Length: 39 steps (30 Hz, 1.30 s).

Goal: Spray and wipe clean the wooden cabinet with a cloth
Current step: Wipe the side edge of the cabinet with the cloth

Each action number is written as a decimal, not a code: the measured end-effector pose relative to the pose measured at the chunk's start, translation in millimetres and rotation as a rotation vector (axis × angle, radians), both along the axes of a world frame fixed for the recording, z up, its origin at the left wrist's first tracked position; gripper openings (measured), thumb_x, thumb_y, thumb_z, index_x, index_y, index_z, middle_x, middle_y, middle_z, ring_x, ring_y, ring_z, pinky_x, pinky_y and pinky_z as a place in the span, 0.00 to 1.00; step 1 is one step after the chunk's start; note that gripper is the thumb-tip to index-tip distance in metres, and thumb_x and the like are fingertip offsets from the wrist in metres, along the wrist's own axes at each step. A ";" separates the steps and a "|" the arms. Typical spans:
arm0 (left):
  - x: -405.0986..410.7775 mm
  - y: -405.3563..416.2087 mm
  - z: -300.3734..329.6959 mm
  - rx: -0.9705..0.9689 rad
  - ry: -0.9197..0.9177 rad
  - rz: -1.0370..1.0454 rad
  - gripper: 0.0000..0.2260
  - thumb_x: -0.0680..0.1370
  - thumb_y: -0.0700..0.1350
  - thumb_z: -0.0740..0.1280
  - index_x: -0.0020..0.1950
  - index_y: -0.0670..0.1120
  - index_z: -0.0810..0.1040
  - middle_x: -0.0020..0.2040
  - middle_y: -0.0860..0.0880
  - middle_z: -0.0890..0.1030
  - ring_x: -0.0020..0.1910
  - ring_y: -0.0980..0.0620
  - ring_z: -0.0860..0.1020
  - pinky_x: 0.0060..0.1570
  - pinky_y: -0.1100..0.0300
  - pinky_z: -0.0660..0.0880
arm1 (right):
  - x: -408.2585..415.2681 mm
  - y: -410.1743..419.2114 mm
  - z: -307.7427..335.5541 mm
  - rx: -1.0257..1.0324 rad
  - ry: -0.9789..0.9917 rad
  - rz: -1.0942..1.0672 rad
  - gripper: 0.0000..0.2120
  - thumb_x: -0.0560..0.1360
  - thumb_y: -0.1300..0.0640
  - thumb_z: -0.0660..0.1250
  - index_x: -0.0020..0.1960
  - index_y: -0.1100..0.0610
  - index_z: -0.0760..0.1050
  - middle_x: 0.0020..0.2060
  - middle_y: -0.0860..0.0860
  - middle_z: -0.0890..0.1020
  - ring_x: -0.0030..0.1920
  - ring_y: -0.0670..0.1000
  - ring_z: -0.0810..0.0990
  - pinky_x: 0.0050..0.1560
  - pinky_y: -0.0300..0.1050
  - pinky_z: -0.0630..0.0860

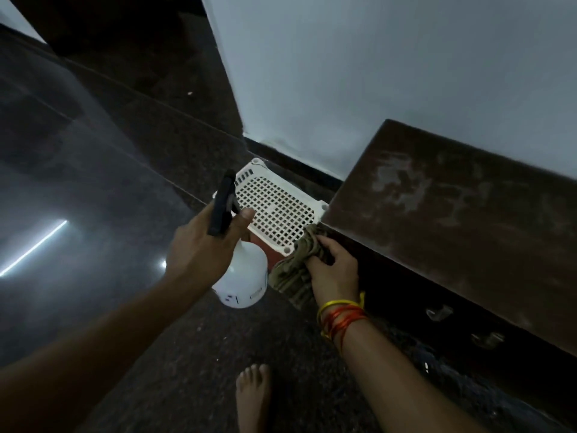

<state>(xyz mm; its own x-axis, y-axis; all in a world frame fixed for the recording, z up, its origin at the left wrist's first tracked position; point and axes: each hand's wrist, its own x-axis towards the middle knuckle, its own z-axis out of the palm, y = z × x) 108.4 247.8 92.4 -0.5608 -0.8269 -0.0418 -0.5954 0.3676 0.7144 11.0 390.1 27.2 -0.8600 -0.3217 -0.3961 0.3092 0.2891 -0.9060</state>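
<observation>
At the cabinet's [452, 220] near corner, the right hand [335, 270] is gripping the bunched cloth [296, 270] against the edge, placed to wipe. The left hand [199, 245] is holding the white spray bottle [242, 276] by its black trigger head, kept off to the side, seemingly ready for another spray on the streaky top.

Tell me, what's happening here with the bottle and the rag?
A person is cleaning a low wooden cabinet. The left hand grips a white spray bottle by its black trigger head, held out over the dark floor. The right hand holds a crumpled cloth against the cabinet's near corner. The top shows pale smudges. A white perforated stool stands beside the cabinet, by the wall.
</observation>
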 end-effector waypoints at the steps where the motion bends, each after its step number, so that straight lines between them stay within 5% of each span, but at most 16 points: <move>1: -4.2 -15.1 2.3 0.017 -0.011 -0.008 0.25 0.65 0.76 0.55 0.50 0.61 0.74 0.35 0.62 0.75 0.35 0.61 0.75 0.31 0.65 0.67 | -3.2 -13.4 1.9 -0.005 -0.007 -0.005 0.15 0.74 0.63 0.68 0.60 0.53 0.80 0.55 0.54 0.82 0.55 0.54 0.80 0.58 0.54 0.79; 3: -16.7 -46.3 3.8 0.068 -0.031 -0.034 0.23 0.64 0.75 0.56 0.45 0.60 0.74 0.36 0.61 0.77 0.36 0.60 0.77 0.31 0.64 0.68 | -12.7 -40.6 3.4 -0.012 -0.004 -0.035 0.15 0.73 0.65 0.68 0.59 0.54 0.80 0.55 0.53 0.82 0.55 0.53 0.80 0.59 0.51 0.78; 7: -42.4 -100.3 -7.9 0.113 0.006 -0.032 0.27 0.65 0.72 0.60 0.54 0.55 0.78 0.41 0.59 0.80 0.39 0.58 0.79 0.33 0.63 0.71 | -34.1 -95.6 -0.6 0.050 0.008 -0.073 0.14 0.74 0.66 0.66 0.57 0.55 0.80 0.55 0.54 0.82 0.55 0.52 0.79 0.59 0.46 0.76; 11: -78.8 -138.3 -27.7 0.147 0.065 -0.030 0.26 0.65 0.69 0.66 0.56 0.55 0.77 0.41 0.62 0.80 0.37 0.66 0.79 0.28 0.69 0.72 | -58.6 -143.8 -16.2 0.194 0.016 -0.107 0.17 0.74 0.66 0.64 0.61 0.56 0.79 0.58 0.56 0.81 0.60 0.56 0.77 0.64 0.50 0.73; 19: -136.1 -192.8 -68.2 0.201 0.028 -0.130 0.15 0.68 0.62 0.71 0.47 0.54 0.79 0.40 0.50 0.83 0.39 0.49 0.81 0.40 0.48 0.78 | -99.5 -191.5 -60.0 0.423 0.045 -0.124 0.18 0.73 0.72 0.60 0.60 0.64 0.78 0.56 0.61 0.81 0.60 0.58 0.77 0.65 0.46 0.71; 26: -147.7 -213.0 -99.1 0.233 -0.037 -0.274 0.25 0.61 0.71 0.63 0.47 0.55 0.78 0.39 0.57 0.81 0.39 0.55 0.80 0.45 0.47 0.80 | -106.1 -195.7 -85.3 0.601 0.013 -0.032 0.17 0.76 0.69 0.60 0.62 0.64 0.77 0.62 0.60 0.77 0.65 0.58 0.73 0.68 0.47 0.68; 33: -145.8 -218.2 -107.0 0.232 -0.057 -0.375 0.32 0.60 0.74 0.63 0.49 0.51 0.79 0.42 0.51 0.82 0.40 0.51 0.80 0.45 0.44 0.79 | -97.4 -201.9 -90.8 0.621 -0.004 0.077 0.18 0.76 0.68 0.61 0.66 0.63 0.74 0.66 0.59 0.73 0.67 0.57 0.71 0.68 0.48 0.68; 39: -135.0 -216.6 -107.9 0.273 -0.029 -0.425 0.33 0.64 0.71 0.69 0.51 0.43 0.78 0.44 0.43 0.82 0.42 0.44 0.81 0.44 0.41 0.79 | -84.2 -205.2 -88.0 0.602 -0.034 0.113 0.25 0.79 0.65 0.60 0.75 0.59 0.62 0.74 0.59 0.60 0.75 0.57 0.59 0.74 0.48 0.59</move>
<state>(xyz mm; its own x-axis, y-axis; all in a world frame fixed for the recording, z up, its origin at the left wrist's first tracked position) -26.5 31.2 -15.4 -0.8409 -0.4826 -0.2451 -0.4545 0.3837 0.8038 -73.2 184.9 -60.8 -0.8174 -0.1213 -0.5631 0.2723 0.7801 -0.5633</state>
